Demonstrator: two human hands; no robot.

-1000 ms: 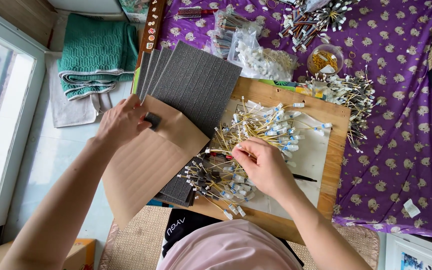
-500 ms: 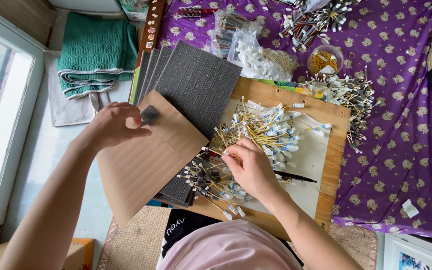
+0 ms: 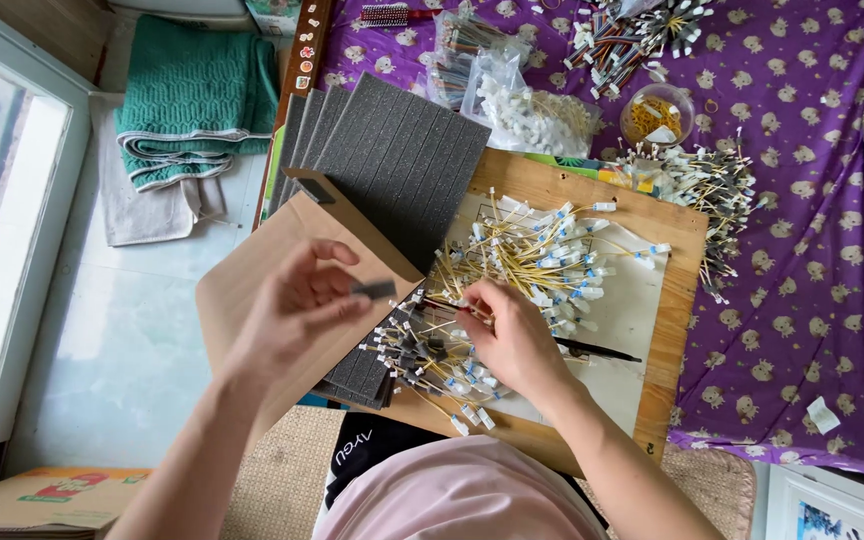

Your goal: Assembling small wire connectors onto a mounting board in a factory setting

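Left hand point(image 3: 297, 310), fingertips pinched on a small dark grey foam strip point(image 3: 374, 290), above a smooth brown card sheet point(image 3: 242, 290); right hand point(image 3: 512, 335), fingers closed on thin yellow wires point(image 3: 532, 262), over the wooden board point(image 3: 672, 300); ribbed grey foam pads point(image 3: 407, 165) at the board's upper left

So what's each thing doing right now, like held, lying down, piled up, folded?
Left hand: raised, pinching a small grey foam strip.
Right hand: down on the yellow wires, fingers bent.
Grey foam sheets: stacked, fanned.
Green towel: folded.
Clear bowl: upright.
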